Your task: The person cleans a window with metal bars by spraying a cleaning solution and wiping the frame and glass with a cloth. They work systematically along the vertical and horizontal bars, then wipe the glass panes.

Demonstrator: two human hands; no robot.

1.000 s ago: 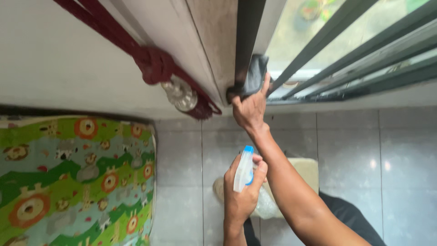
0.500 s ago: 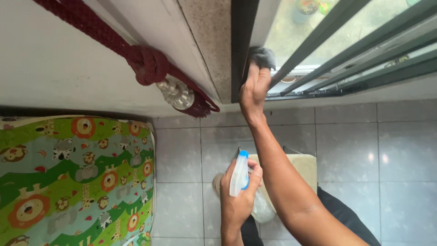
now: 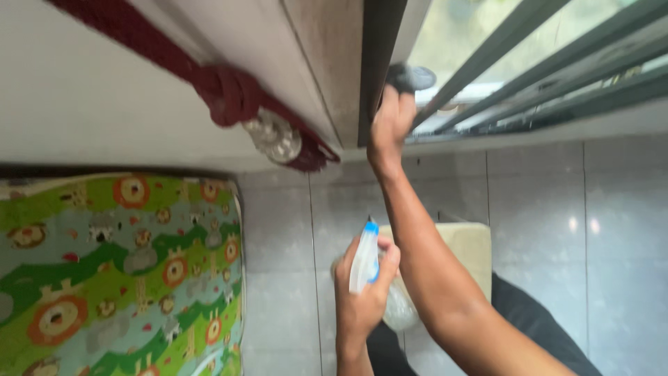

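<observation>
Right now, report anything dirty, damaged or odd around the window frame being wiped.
The pale wall strip beside the dark window frame looks grimy and speckled. The right hand presses a dark cloth against the frame; the left hand holds a spray bottle. Nothing looks spilled or broken.

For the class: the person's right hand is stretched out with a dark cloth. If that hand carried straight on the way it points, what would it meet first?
Probably the dark window frame: the right hand already presses the dark cloth against its edge, with the glass pane just beside it. Depth is blurred, so the exact contact spot is unclear.
</observation>
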